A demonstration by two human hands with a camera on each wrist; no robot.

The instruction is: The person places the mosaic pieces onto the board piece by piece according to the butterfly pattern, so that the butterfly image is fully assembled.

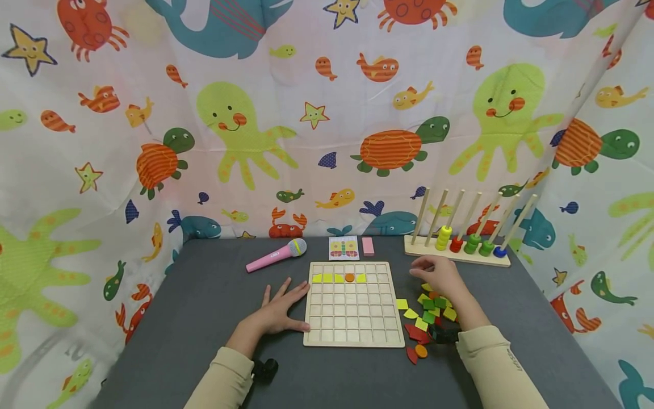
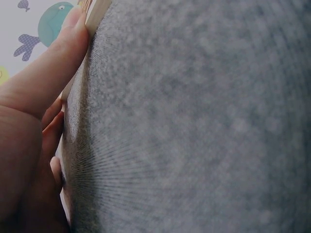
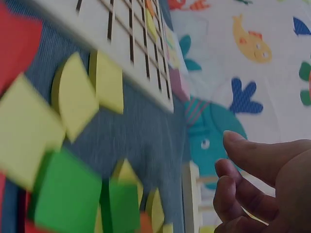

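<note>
A wooden grid board [image 1: 352, 319] lies on the grey table, with yellow pieces [image 1: 328, 278] and an orange disc [image 1: 349, 278] in one of its upper rows. My left hand [image 1: 278, 311] rests at the board's left side, fingers spread, thumb and fingertips right at its edge. To the right of the board is a heap of loose yellow, green, red and orange pieces [image 1: 428, 304]. Above this heap hangs my right hand [image 1: 438, 274], its fingers loosely bent. The right wrist view shows a gap between thumb and fingers [image 3: 243, 194], with nothing in it.
Behind the board lie a patterned card [image 1: 344, 248] and a pink block [image 1: 368, 246]. A pink toy microphone [image 1: 276, 255] is at the back left. At the back right stands a wooden peg rack [image 1: 457, 251] with coloured beads. A printed curtain [image 1: 317, 159] surrounds the table.
</note>
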